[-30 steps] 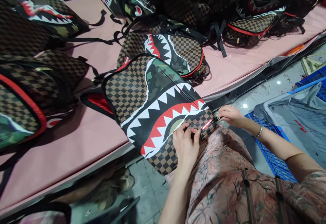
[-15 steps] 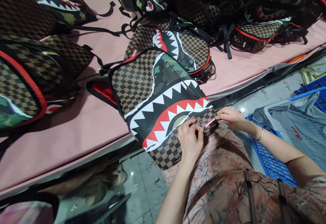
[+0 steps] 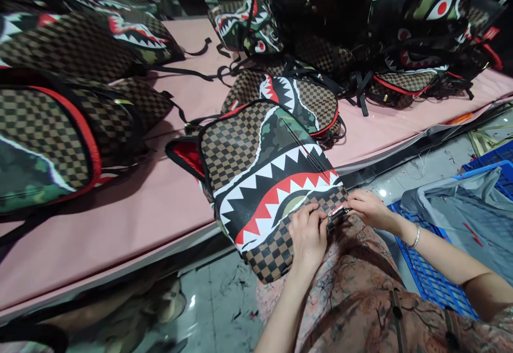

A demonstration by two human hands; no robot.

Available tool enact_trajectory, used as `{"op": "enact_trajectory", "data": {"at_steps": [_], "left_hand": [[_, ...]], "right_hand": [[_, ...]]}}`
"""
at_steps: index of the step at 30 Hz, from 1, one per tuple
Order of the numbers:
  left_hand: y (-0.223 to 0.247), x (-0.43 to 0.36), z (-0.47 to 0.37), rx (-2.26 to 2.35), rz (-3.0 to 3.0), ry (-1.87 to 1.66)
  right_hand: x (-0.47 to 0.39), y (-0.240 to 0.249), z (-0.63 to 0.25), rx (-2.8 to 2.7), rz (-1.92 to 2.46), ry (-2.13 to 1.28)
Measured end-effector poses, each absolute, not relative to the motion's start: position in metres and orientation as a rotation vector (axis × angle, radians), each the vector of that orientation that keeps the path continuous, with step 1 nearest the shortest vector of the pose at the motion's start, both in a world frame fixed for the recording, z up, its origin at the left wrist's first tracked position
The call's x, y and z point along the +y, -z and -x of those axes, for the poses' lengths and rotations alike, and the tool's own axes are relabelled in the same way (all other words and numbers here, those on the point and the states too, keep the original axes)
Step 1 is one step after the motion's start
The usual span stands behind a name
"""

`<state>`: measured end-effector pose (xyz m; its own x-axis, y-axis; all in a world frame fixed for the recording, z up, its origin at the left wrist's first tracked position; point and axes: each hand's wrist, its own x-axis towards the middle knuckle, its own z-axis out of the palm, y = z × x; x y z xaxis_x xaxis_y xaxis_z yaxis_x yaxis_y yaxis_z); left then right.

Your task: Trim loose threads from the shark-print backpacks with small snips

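A backpack (image 3: pixel 256 176) with brown-and-black checks, camouflage and a shark-mouth print lies tilted across the table edge, its lower end against my lap. My left hand (image 3: pixel 308 238) is closed on the checked lower panel, fingers bent over the fabric. At the lower right corner, my right hand (image 3: pixel 369 211) pinches the bag's edge beside a small red label (image 3: pixel 337 208). A slim dark piece lies by that label, too small to make out. Loose dark threads hang over the print. The side opening (image 3: pixel 186 155) gapes and shows red lining.
Similar backpacks (image 3: pixel 409 85) crowd the back of the pink-covered table (image 3: pixel 172 192). A large open one (image 3: pixel 48 144) stands at the left. On my right, a blue plastic crate (image 3: pixel 436 283) with a grey liner stands on the tiled floor (image 3: pixel 216 299), where scraps lie.
The view has tilted up and turned left, so the scene sits lower and farther right. Both hands remain at the same lower part of the backpack, with slight finger movement.
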<state>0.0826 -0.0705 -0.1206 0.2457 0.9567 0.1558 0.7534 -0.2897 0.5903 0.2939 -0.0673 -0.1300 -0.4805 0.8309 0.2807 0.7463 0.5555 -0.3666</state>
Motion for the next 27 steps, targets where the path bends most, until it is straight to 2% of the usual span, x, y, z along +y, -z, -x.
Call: {"op": "enact_trajectory", "data": {"at_steps": [4, 11, 18, 27], "left_hand": [[0.126, -0.067, -0.077, 1.475, -2.223, -0.724], [0.127, -0.055, -0.066, 1.149, -2.580, -0.703], [0.122, -0.041, -0.069, 0.809, -3.094, -0.671], [0.124, -0.043, -0.070, 0.828, -3.054, -0.860]], "right_hand": [[-0.076, 0.140, -0.286, -2.260, 1.342, -0.249], [-0.104, 0.141, -0.274, -1.719, 1.535, -0.412], [-0.129, 0.130, -0.266, -1.691, 1.796, -0.574], [-0.131, 0.122, -0.253, -1.788, 1.833, -0.625]]}}
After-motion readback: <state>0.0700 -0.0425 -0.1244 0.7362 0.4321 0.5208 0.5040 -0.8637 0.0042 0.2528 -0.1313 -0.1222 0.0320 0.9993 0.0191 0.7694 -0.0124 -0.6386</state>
